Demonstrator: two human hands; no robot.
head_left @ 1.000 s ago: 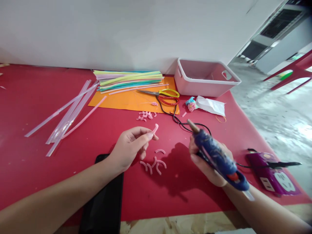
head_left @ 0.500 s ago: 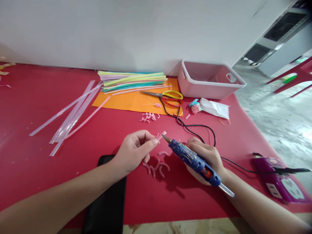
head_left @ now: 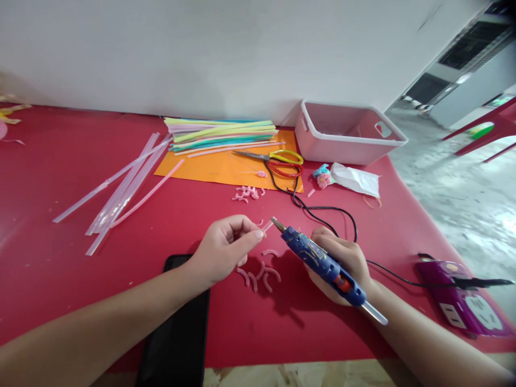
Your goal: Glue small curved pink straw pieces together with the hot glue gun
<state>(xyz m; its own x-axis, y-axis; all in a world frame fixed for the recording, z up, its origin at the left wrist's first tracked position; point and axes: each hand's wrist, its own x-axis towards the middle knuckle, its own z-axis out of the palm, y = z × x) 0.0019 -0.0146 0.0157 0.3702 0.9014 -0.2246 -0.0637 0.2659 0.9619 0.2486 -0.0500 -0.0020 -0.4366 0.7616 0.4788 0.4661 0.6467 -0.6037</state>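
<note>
Between thumb and fingers, my left hand [head_left: 228, 247] pinches a short pink pipe cleaner piece [head_left: 267, 226], its free end pointing to the upper right. My right hand [head_left: 342, 260] is wrapped round a blue hot glue gun [head_left: 318, 260] with a clear glue stick [head_left: 374, 313] poking out of its back. The gun's metal nozzle is at the tip of the pink piece; whether they touch I cannot tell. Below my left fingers lie several curved pink pieces [head_left: 253, 280]. A small heap of bent pink pieces [head_left: 246, 192] sits farther back.
Pipe cleaners [head_left: 221, 131] and scissors [head_left: 278, 160] rest on orange paper [head_left: 193, 171]. Clear glue sticks [head_left: 124, 188] lie left, a pink bin [head_left: 346, 145] back right. A black cord [head_left: 322, 207] runs to the gun from behind. A phone [head_left: 177, 322] and purple box [head_left: 459, 301] lie nearer.
The glue gun's nozzle has shifted slightly right, toward the tip of the pink piece. My left hand keeps its pinch, and the view has moved a little.
</note>
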